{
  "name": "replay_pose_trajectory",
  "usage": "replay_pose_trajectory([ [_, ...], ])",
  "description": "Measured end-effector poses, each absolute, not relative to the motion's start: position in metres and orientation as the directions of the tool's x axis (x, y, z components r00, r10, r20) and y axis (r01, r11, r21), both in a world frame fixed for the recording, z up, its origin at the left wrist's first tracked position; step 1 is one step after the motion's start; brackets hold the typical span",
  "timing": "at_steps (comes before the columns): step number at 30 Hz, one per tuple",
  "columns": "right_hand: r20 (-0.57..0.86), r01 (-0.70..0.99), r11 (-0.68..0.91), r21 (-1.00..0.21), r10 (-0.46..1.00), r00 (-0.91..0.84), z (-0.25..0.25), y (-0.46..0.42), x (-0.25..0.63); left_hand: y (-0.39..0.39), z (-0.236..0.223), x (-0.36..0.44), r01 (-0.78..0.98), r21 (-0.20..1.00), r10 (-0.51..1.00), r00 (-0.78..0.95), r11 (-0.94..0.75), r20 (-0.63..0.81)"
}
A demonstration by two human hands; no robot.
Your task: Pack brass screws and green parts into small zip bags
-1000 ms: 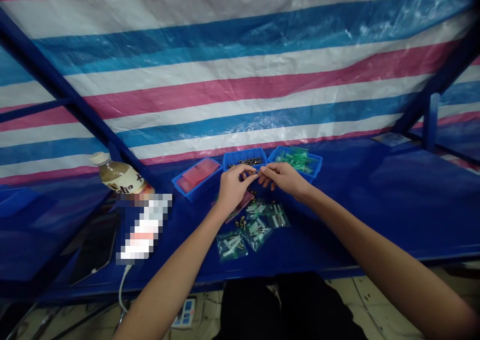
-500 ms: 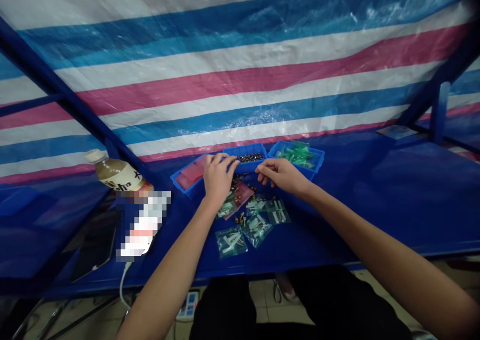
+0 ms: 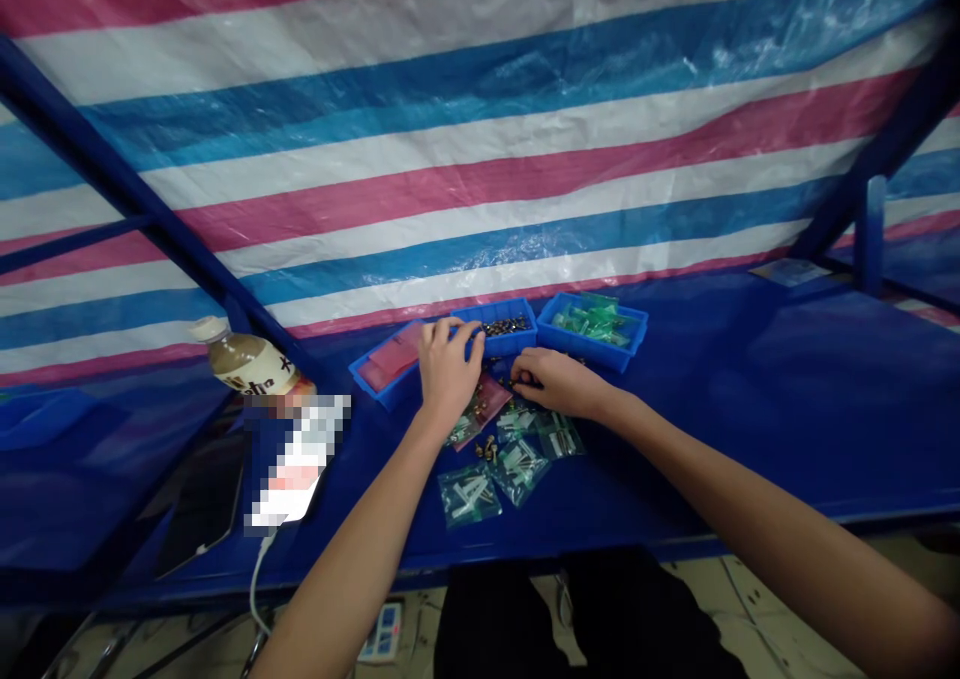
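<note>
My left hand (image 3: 448, 367) is bent at the near left corner of the blue bin of small metal fasteners (image 3: 506, 325). Its thumb and fingertips come close together, and anything between them is too small to make out. Over loose fasteners on the table, my right hand (image 3: 559, 379) has its fingers curled into a pinch; what they hold cannot be seen. Between and below the hands lie a pink bag (image 3: 491, 399) with fasteners on it, a few loose fasteners (image 3: 487, 448), and several clear bags of white and metal pieces (image 3: 469, 493).
One blue bin holds pink bags (image 3: 391, 359) at left; another holds green-tinted bags (image 3: 596, 321) at right. Farther left are a drink bottle (image 3: 251, 364), a blurred-out white device (image 3: 296, 474) with a cable, and a dark tablet-like slab (image 3: 202, 509). Striped sheeting (image 3: 480, 179) hangs behind.
My right hand has lowered from near the bin's edge to the loose fasteners on the table. My left hand stays by the bin corner. The whole view has shifted slightly.
</note>
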State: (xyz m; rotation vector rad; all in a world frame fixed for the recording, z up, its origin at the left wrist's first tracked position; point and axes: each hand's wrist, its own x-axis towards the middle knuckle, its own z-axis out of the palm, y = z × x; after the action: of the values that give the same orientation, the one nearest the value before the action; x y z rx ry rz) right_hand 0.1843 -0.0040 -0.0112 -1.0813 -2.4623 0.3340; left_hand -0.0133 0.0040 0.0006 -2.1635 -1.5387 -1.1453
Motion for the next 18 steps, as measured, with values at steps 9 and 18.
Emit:
replay_pose_trajectory([
  [9,0.378,0.614,0.618,-0.491,0.786,-0.489,-0.004,-0.003,0.188,-0.003,0.004,-0.002,0.794,0.305,0.744,0.255,-0.525,0.618],
  [18,0.56,0.539,0.736,-0.41,0.67,-0.488,0.007,-0.007,0.189,0.002,0.013,-0.006,0.514,0.688,0.847,0.439,-0.511,0.301],
])
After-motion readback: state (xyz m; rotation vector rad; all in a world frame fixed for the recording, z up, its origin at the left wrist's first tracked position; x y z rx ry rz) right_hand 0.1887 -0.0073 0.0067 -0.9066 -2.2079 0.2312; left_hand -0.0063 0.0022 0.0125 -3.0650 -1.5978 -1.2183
